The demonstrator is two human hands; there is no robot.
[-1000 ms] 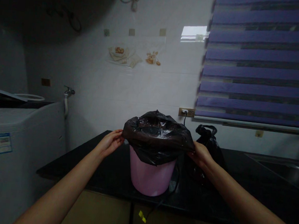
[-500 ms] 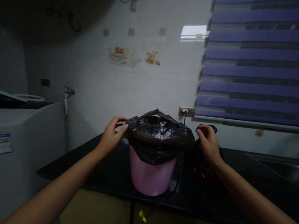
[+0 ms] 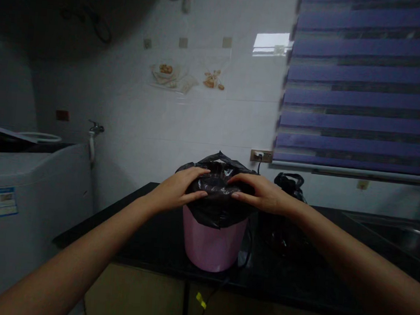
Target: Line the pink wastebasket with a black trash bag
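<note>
A pink bin stands upright on the dark countertop. Its mouth is lined with a black garbage bag, whose edge is folded down over the outside of the rim. Over the left part of the bag's opening lies my left hand, thumb and fingers apart. From the right my right hand reaches over the opening, its thumb also apart from the fingers. Both hands appear to touch the bag's plastic near the front rim. The inside of the bin is mostly hidden by plastic and fingers.
Behind my right forearm sits a filled black plastic bag with its top gathered. A black cord with a yellow tag hangs over the counter's front edge. A washing machine stands left; a metal sink lies right.
Both hands have moved inward from either side of the bin to over the bag's opening. The bin stays in place, and the knotted top of the other bag is uncovered.
</note>
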